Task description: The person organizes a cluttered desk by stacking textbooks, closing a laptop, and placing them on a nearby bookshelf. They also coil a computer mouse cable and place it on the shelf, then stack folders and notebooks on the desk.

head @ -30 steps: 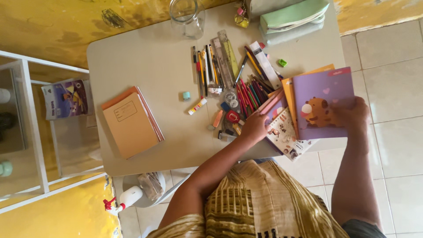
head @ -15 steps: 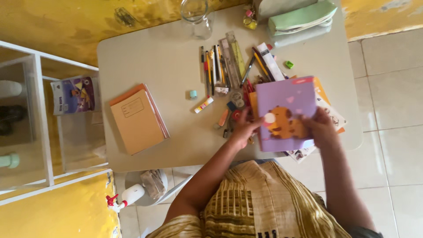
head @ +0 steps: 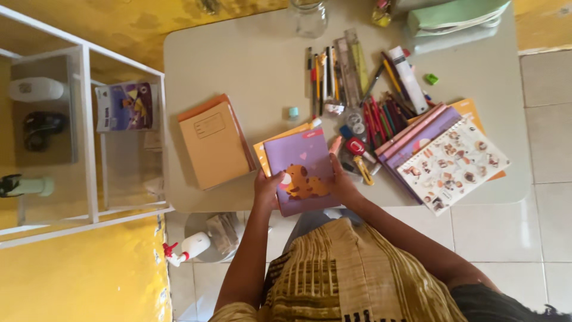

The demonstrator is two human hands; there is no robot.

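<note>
At table's near edge: both hands on purple notebook (head: 301, 172).
Left hand (head: 266, 189) and right hand (head: 344, 186) clamp its sides, fingers curled on the cover.

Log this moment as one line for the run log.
left hand: grips purple notebook left edge | right hand: grips right edge | beside: orange notebooks, pens | on: table

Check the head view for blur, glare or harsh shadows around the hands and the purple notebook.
Head view: soft, even daylight; purple notebook, left hand and right hand are reasonably sharp. No glare on the table; only faint shadows. The glass jar is cropped at the top edge.
</note>
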